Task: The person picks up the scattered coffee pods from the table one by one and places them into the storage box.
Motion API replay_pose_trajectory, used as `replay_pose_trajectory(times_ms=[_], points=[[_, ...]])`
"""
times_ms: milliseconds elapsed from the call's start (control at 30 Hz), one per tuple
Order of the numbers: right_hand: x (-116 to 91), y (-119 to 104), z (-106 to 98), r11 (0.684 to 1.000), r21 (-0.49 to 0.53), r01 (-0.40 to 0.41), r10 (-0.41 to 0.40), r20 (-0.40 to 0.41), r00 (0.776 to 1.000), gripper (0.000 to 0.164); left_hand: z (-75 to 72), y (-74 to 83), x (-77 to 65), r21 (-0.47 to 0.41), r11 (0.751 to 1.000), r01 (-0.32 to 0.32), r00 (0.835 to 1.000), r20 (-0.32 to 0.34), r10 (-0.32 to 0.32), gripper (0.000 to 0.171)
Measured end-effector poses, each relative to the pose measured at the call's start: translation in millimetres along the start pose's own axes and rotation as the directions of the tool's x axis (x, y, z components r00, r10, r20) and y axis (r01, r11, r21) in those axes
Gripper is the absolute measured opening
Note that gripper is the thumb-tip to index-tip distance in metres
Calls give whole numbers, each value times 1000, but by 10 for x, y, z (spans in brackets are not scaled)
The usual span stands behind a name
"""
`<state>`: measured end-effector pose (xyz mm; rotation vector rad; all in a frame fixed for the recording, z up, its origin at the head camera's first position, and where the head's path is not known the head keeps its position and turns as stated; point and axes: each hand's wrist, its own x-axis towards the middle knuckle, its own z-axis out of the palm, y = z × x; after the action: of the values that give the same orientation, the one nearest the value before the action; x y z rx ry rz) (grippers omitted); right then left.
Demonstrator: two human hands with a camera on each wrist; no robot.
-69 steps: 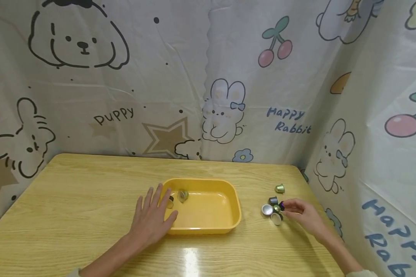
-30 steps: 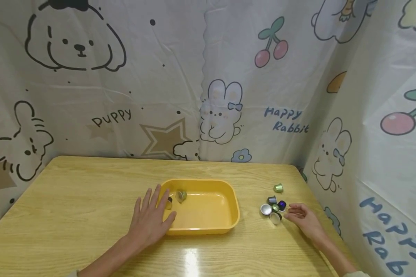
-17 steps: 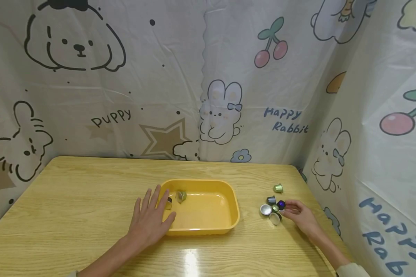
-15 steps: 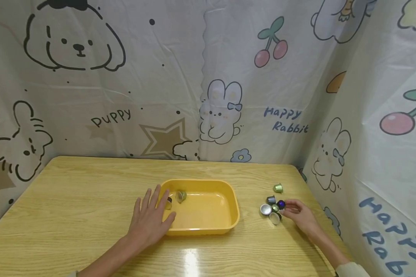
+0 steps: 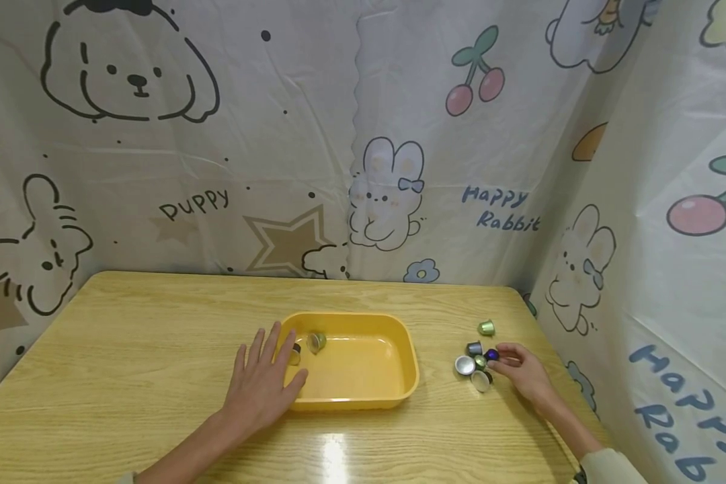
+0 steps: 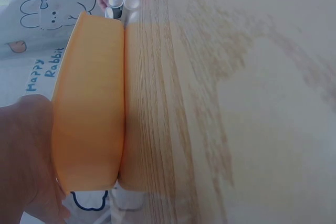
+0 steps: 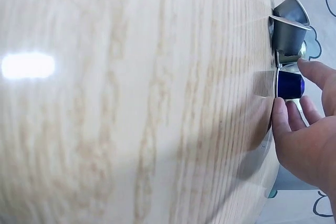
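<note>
A person's two bare hands work over a wooden tabletop (image 5: 151, 343). A yellow tray (image 5: 369, 368) sits toward its middle, well apart from the left edge. The left hand (image 5: 260, 384) lies over the tray's left rim, its fingers straight and spread, gripping nothing. Inside the tray, near that rim, are two capsules: a greenish capsule (image 5: 317, 342) and a dark capsule (image 5: 294, 355) with a pale end, partly hidden by the fingers. Toward the right edge of the tabletop, the right hand (image 5: 528, 376) pinches a blue capsule (image 7: 290, 85), thumb on one side and fingers on the other. The blue capsule is at the right side of a tight cluster, close to the tabletop. With it are a grey capsule (image 5: 474, 348) on the side toward the far edge, a silver capsule (image 5: 464, 366) on the left, a small green capsule (image 5: 480, 363) in the middle, and a pale-faced capsule (image 5: 480, 381) on the side toward the near edge. A light green capsule (image 5: 487, 327) lies apart from them, nearer the far right corner. Beyond the tabletop hangs a white cloth (image 5: 314, 134) printed with puppies, rabbits and cherries, lettered "Puppy" and "Happy Rabbit".
</note>
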<state>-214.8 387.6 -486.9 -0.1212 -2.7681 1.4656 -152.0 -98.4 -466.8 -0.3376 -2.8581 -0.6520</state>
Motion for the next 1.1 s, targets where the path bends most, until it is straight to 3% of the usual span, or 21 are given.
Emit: replay_pose_trajectory(times_ms=[333,933,1100], points=[[56,40,2,1000,11,6,-6,-6,1000,41,3,-3,0,12,1000,-3,1000,-3,3,69],[88,71,-6,999,-3,37,-37,-33,999,36,-7,3,-2,2,1000,4,1000,-2,-4,69],[72,58,-18,1000,-4,11,-11,-29,1000,38,-3,0,2,-5,1000,4,1000,-1,-4,69]])
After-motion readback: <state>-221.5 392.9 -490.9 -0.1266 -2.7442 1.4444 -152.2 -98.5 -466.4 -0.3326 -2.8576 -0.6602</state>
